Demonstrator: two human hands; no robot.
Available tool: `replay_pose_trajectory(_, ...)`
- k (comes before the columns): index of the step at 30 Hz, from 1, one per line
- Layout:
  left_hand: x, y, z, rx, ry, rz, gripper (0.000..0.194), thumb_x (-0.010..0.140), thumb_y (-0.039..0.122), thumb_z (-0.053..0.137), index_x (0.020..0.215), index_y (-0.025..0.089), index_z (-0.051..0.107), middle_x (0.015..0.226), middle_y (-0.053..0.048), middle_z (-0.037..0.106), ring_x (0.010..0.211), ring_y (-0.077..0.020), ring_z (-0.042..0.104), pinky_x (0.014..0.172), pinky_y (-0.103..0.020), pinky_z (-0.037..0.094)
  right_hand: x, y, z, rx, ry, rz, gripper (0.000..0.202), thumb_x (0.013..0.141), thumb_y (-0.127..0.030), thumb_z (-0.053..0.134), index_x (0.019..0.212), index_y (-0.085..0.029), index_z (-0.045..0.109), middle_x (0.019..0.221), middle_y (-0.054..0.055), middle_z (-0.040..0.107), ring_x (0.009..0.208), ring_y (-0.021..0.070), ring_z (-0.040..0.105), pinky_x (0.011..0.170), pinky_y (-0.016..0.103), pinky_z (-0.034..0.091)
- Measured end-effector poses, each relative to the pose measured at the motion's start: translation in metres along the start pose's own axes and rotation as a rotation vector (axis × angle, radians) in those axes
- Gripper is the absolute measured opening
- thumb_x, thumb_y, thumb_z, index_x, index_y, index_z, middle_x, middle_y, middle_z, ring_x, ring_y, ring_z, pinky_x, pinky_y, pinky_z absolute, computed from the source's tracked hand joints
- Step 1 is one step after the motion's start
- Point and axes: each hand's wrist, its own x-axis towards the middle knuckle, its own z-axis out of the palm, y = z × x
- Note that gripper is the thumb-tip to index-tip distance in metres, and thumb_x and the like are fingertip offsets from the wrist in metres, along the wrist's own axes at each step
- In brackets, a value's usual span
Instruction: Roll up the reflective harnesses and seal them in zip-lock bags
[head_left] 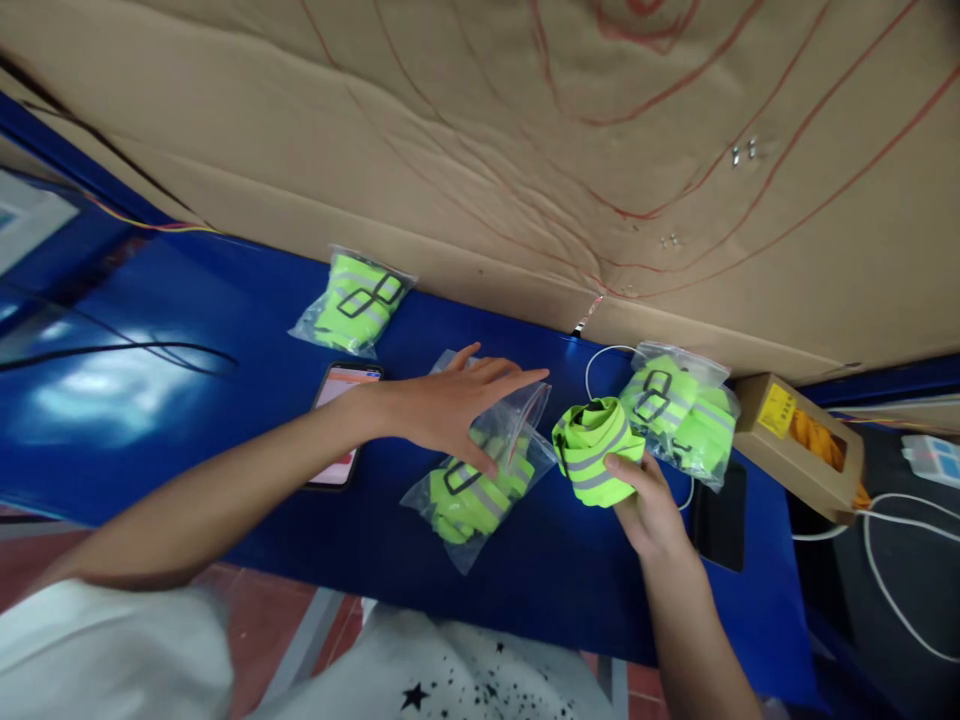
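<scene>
My right hand [645, 500] is closed around a rolled neon-yellow reflective vest [596, 450] with grey stripes, held above the table. Fingers spread, my left hand [465, 400] hovers at a clear zip bag [480, 490] with a folded neon vest inside; whether it touches the plastic I cannot tell. Another bagged vest [358, 300] lies at the back left. Behind my right hand, against the cardboard, sits a further clear bag [682, 410] filled with neon material.
A lit phone [337, 450] lies partly under my left forearm on the blue table [247, 400]. At right are a dark phone [721, 520], a brown windowed box [802, 440] and white cables [892, 600]. Upright cardboard [480, 150] with red lines borders the back.
</scene>
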Motion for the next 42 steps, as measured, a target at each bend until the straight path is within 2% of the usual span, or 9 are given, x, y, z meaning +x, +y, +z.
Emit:
replay_pose_trajectory(4, 0.003, 0.011, 0.013, 0.082, 0.142, 0.091, 0.122, 0.068, 0.069, 0.084, 0.165, 0.025, 0.025, 0.158, -0.022, 0.043, 0.149, -0.0428, 0.038, 0.126, -0.067, -0.003, -0.003, -0.004, 0.007, -0.074, -0.045, -0.026, 0.046, 0.070, -0.041, 0.089, 0.109, -0.020, 0.076, 0.108, 0.008, 0.080, 0.097, 0.0323, 0.077, 0.087, 0.045, 0.062)
replay_pose_trajectory(9, 0.005, 0.026, 0.031, 0.207, 0.270, 0.102, 0.114, 0.069, 0.062, 0.087, 0.161, 0.019, 0.035, 0.150, -0.023, 0.048, 0.138, -0.0440, 0.048, 0.126, -0.066, -0.002, -0.012, -0.021, 0.014, -0.411, -0.114, -0.133, 0.050, 0.078, -0.042, 0.086, 0.122, -0.023, 0.072, 0.115, 0.004, 0.078, 0.103, 0.0263, 0.073, 0.091, 0.037, 0.059)
replay_pose_trajectory(13, 0.002, 0.033, 0.044, 0.225, 0.269, 0.098, 0.115, 0.070, 0.064, 0.086, 0.161, 0.020, 0.032, 0.152, -0.023, 0.047, 0.139, -0.0429, 0.047, 0.125, -0.066, -0.002, -0.018, -0.029, 0.013, -0.688, -0.165, -0.184, 0.052, 0.083, -0.049, 0.081, 0.127, -0.026, 0.067, 0.115, 0.003, 0.076, 0.100, 0.0244, 0.071, 0.087, 0.036, 0.057)
replay_pose_trajectory(17, 0.000, 0.036, 0.054, 0.149, 0.266, 0.074, 0.120, 0.071, 0.078, 0.077, 0.163, 0.017, 0.028, 0.154, -0.025, 0.046, 0.141, -0.0430, 0.044, 0.124, -0.065, 0.002, -0.021, -0.031, 0.010, -0.826, -0.240, -0.180, 0.050, 0.085, -0.053, 0.077, 0.126, -0.027, 0.065, 0.110, 0.002, 0.076, 0.095, 0.0228, 0.071, 0.081, 0.034, 0.056)
replay_pose_trajectory(21, -0.002, 0.039, 0.058, 0.150, 0.260, 0.050, 0.109, 0.078, 0.083, 0.065, 0.157, 0.013, 0.038, 0.141, -0.023, 0.059, 0.133, -0.0424, 0.050, 0.121, -0.065, 0.008, -0.022, -0.032, 0.010, -0.891, -0.272, -0.157, 0.049, 0.087, -0.057, 0.074, 0.124, -0.026, 0.064, 0.104, 0.001, 0.076, 0.091, 0.0212, 0.072, 0.078, 0.033, 0.055)
replay_pose_trajectory(26, -0.006, 0.044, 0.059, 0.265, 0.330, 0.089, 0.102, 0.078, 0.081, 0.067, 0.149, 0.010, 0.045, 0.134, -0.020, 0.062, 0.128, -0.0370, 0.055, 0.123, -0.063, 0.007, -0.023, -0.033, 0.009, -0.920, -0.279, -0.176, 0.045, 0.091, -0.058, 0.068, 0.121, -0.025, 0.066, 0.101, 0.002, 0.076, 0.089, 0.0197, 0.071, 0.075, 0.031, 0.055)
replay_pose_trajectory(32, -0.005, 0.052, 0.070, 0.303, 0.323, 0.082, 0.113, 0.069, 0.084, 0.073, 0.147, 0.008, 0.044, 0.132, -0.020, 0.062, 0.125, -0.0372, 0.057, 0.123, -0.064, 0.014, -0.024, -0.039, 0.012, -0.988, -0.361, -0.156, 0.044, 0.091, -0.058, 0.068, 0.122, -0.027, 0.066, 0.098, -0.001, 0.077, 0.084, 0.0184, 0.072, 0.072, 0.030, 0.054)
replay_pose_trajectory(37, -0.002, 0.060, 0.071, 0.334, 0.317, 0.122, 0.119, 0.067, 0.083, 0.075, 0.151, 0.007, 0.039, 0.139, -0.022, 0.060, 0.130, -0.0378, 0.055, 0.123, -0.062, 0.017, -0.022, -0.041, 0.018, -1.100, -0.389, -0.296, 0.041, 0.091, -0.053, 0.071, 0.122, -0.027, 0.064, 0.099, -0.001, 0.077, 0.084, 0.0191, 0.073, 0.073, 0.032, 0.053)
replay_pose_trajectory(42, -0.002, 0.066, 0.055, 0.414, 0.322, 0.170, 0.111, 0.073, 0.071, 0.081, 0.153, 0.007, 0.038, 0.136, -0.018, 0.064, 0.124, -0.0328, 0.060, 0.116, -0.052, 0.034, -0.025, -0.039, 0.016, -0.990, -0.323, -0.452, 0.057, 0.084, -0.048, 0.080, 0.130, -0.027, 0.053, 0.113, 0.003, 0.075, 0.097, 0.0205, 0.074, 0.078, 0.031, 0.058)
